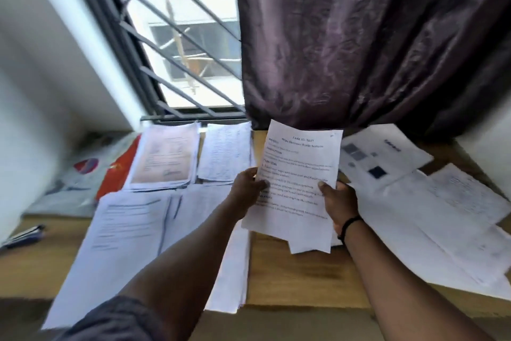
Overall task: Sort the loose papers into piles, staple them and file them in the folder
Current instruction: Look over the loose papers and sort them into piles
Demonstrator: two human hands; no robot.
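Both my hands hold a small sheaf of printed papers (300, 163) up over the middle of the wooden table (298, 279). My left hand (249, 188) pinches its left edge and my right hand (340, 202) grips its right edge. Sorted piles lie to the left: one with a pinkish top sheet (164, 159), one of handwritten sheets (225, 152), and a large pile of printed pages (132, 235) in front. Loose sheets (431, 216) lie spread on the right. A stapler (23, 237) lies at the far left edge.
A plastic folder with red and white print (91, 174) lies at the back left under the piles. Behind the table are a barred window (188, 50) and a dark purple curtain (373, 36) that hangs down to the table's back edge.
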